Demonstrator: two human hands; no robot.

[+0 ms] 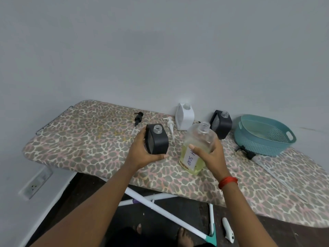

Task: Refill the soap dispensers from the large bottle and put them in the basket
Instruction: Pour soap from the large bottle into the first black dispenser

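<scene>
Head view
Forearms: both reach in from the bottom edge toward the ironing board (85, 143); a red thread band (227, 181) circles the right wrist.
Left hand (142, 154): wrapped around a black soap dispenser (157, 139), thumb under its lower near edge, fingers behind its left side.
Black soap dispenser: tilted, neck open, no pump fitted; I cannot tell whether it touches the board.
Right hand (211, 154): clamped on the large bottle (197, 148), thumb across the front above the handwritten label, fingers around the right side.
Large bottle: clear, uncapped, leaning slightly right, yellowish liquid in its lower half; just right of the left hand's dispenser.
White dispenser (184, 116): beyond both hands, by the wall, neck open.
Second black dispenser (220, 123): beyond the right hand, neck open.
Basket (263, 134): teal, perforated, well to the right of the right hand.
Black pump (138, 120): lying on the board beyond the left hand.
White pump (170, 125): lying between the two hands, farther back.
Third pump (246, 151): black, lying against the basket's near side.
</scene>
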